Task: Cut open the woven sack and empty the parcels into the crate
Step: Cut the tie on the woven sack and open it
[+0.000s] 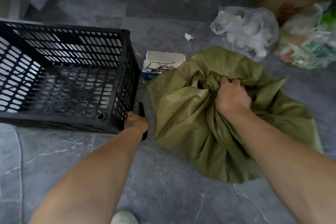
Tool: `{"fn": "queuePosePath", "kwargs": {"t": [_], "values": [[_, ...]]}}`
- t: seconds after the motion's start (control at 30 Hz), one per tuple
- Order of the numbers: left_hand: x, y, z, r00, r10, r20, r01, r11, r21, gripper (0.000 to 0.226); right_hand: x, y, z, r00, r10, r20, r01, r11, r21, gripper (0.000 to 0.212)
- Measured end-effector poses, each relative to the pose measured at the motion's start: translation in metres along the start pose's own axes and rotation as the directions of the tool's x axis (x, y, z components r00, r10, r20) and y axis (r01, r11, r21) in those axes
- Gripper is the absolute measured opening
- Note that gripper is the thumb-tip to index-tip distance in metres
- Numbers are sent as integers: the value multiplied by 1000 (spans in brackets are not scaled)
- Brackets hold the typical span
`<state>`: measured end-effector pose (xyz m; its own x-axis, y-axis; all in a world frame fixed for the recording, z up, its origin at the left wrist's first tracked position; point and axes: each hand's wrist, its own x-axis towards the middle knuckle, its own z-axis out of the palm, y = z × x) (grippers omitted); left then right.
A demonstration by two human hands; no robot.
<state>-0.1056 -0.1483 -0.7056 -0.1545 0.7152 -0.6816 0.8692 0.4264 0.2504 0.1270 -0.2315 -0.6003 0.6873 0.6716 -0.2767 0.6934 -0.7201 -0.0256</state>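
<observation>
A green woven sack point(203, 125) lies bulging on the grey floor at centre right, its neck bunched and tied. My right hand point(231, 96) grips the gathered neck from above. A black perforated plastic crate point(127, 56) stands on the floor to the left, with nothing visible inside it. My left hand point(136, 122) is down between the crate's near right corner and the sack, closed around a black tool point(141, 110) whose ends stick out above and below the fist. The parcels are hidden inside the sack.
A small open white box point(163, 58) of black ties sits between crate and sack. Clear plastic bags point(249, 27) and a green-printed bag point(309, 45) lie at the back right. A paper scrap point(189, 36) lies on the tiles. A shoe toe point(123, 218) shows at the bottom edge.
</observation>
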Motion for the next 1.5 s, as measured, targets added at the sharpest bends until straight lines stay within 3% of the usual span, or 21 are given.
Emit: {"fn": "queuePosePath", "kwargs": {"t": [0.4,0.67,0.8,0.9,0.97,1.03,1.1,1.23,1.4,1.43,1.5], "values": [[20,-11,31,993,44,111,-53,995,82,45,9,-11,4,1000,20,9,-19,1000,-8,32],[22,-7,31,994,54,91,-67,986,155,55,5,-14,5,1000,0,5,0,1000,-6,31],[18,-4,19,984,177,12,-176,968,182,45,1,-11,1,1000,-16,15,16,1000,7,32],[5,5,7,948,316,-14,-313,944,108,35,-5,-6,-6,999,-26,47,24,998,55,34],[-9,12,1,946,319,66,-312,945,-96,34,-9,-4,-13,997,-24,71,15,992,125,36],[-26,20,-3,943,281,178,-202,909,-365,31,-14,-3,-22,997,-17,79,0,978,209,38],[-49,29,-9,927,230,296,-50,859,-509,26,-21,-6,-32,997,-29,69,9,961,276,41],[-84,40,-17,888,280,365,-52,849,-525,21,-36,-10,-55,994,-81,75,54,950,308,43],[-121,55,-23,941,256,220,-183,935,-302,38,-48,12,-101,996,-89,17,79,941,328,46],[-134,60,-27,946,262,189,-197,932,-306,37,-51,18,-114,996,-85,-30,90,940,330,45],[-160,71,-37,945,274,176,-163,866,-473,33,-59,29,-144,989,-78,-127,117,936,333,44]]}}
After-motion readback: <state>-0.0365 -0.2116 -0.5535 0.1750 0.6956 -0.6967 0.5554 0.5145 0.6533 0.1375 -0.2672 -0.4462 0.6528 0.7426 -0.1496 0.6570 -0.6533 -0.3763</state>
